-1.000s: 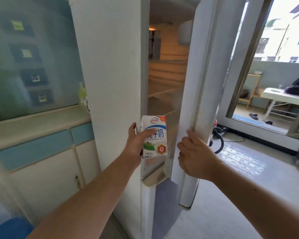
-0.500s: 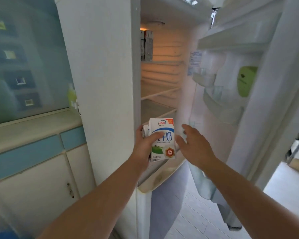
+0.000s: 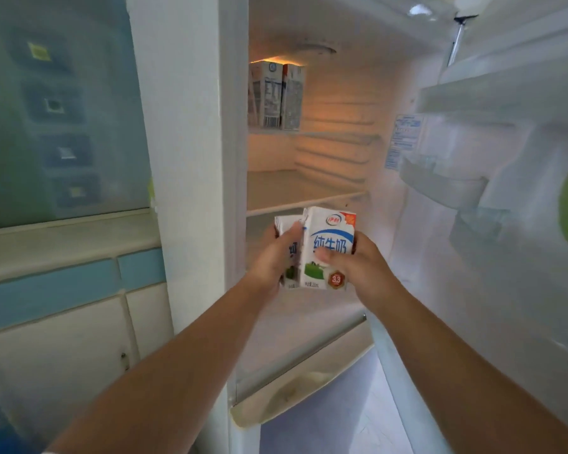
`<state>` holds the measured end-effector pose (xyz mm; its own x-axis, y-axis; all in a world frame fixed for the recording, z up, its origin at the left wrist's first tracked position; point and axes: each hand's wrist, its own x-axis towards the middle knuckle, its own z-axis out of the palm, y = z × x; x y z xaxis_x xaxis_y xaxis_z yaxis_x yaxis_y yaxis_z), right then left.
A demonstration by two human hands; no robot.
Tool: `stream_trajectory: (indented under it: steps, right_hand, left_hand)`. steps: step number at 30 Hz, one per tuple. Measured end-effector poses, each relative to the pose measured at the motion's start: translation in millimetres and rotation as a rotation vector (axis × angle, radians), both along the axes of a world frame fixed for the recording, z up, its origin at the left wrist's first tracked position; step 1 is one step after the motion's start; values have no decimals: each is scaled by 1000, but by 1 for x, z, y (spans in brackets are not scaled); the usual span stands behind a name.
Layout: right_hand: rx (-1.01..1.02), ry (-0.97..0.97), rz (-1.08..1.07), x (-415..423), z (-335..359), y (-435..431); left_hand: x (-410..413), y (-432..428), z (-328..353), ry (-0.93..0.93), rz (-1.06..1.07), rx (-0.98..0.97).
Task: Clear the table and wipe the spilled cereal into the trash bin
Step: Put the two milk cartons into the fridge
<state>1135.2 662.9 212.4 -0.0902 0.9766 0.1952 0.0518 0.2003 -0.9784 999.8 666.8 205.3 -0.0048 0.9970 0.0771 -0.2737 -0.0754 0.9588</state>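
Swinging wide, the door (image 3: 512, 290) of the fridge (image 3: 177, 142) stood fully open in the head view, where a second earlier the right hand (image 3: 364, 270) had been pulling it by the edge. That hand had since let go and crossed to the milk. Its thumb lay curled across the front of the carton (image 3: 328, 224) and its fingers wrapped round the far side in a firm hold. The left hand (image 3: 271, 257) was curled too, with its thumb up against the carton's left edge. It held a second carton (image 3: 287, 222) tucked just behind and to the left of the first, touching it. Half a second before, the left hand alone had carried both. Both cartons were upright, held in the air in front of the fridge opening. They sat just below the front edge of the middle shelf (image 3: 295, 191) as seen from the head, and were not yet inside. Two more cartons (image 3: 276, 96) stood at the left of the top shelf (image 3: 325, 134). My reading was that the clearing part of the task was in hand. With the door out of the way and each hand taking one carton, they could be set on a shelf one at a time. Neither table, spilled cereal nor bin showed here, so how far the wiping had got could not be judged.
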Motion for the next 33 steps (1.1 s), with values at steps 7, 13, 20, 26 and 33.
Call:
stream_trajectory:
  steps: [7,13,20,26,33]
  right_hand:
    - [5,237,186,13,1,63]
    - [24,505,175,13,9,109]
    - [35,489,117,7,27,165]
    - [48,467,169,4,35,219]
    - [90,444,250,-10,31,250]
  left_hand:
    - [9,38,13,105,317,99]
    - [8,64,35,105,518,227]
    - [-8,115,50,217,660,178]
    - [-18,150,55,374,841,256]
    - [-21,183,45,377,951,185]
